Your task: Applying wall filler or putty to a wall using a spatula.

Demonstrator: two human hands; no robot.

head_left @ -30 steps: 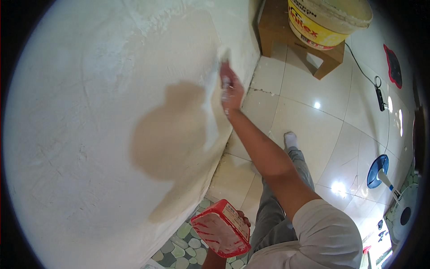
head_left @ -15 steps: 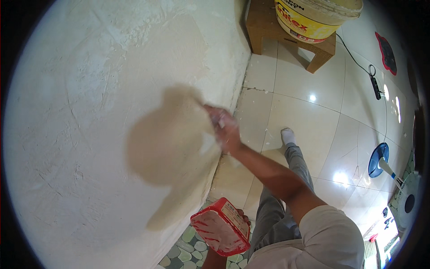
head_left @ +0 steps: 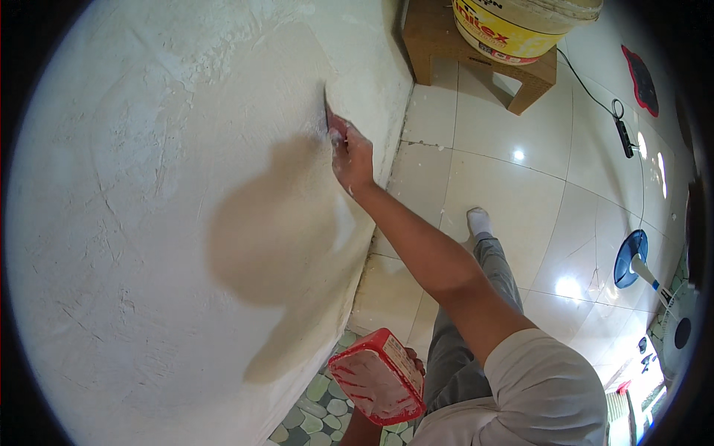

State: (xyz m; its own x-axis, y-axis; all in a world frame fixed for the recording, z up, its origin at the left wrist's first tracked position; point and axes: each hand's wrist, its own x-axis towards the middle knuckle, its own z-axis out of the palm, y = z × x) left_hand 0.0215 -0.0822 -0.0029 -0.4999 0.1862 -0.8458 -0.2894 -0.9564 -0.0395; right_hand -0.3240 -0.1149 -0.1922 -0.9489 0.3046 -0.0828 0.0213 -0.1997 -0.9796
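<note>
My right hand (head_left: pixel 352 154) is closed around a putty knife (head_left: pixel 326 104), its thin dark blade seen nearly edge-on against the pale plastered wall (head_left: pixel 149 245). White smears mark the fingers, which hide the handle. Lower down, my left hand (head_left: pixel 416 360) grips a red plastic tub (head_left: pixel 378 377) from its far side, with only some fingertips showing. The tub is tilted, and white paste coats its inside.
A large yellow and white bucket (head_left: pixel 513 33) stands on a brown stool (head_left: pixel 428 44) beside the wall. On the tiled floor (head_left: pixel 498 178) are a power strip (head_left: pixel 624 138) with a cable and a standing fan on a blue base (head_left: pixel 631 256). Pebble-patterned tiles (head_left: pixel 316 409) lie below the tub.
My right hand has moved up along the wall with the putty knife, the arm stretching farther out. The tub in my left hand has shifted slightly to the right.
</note>
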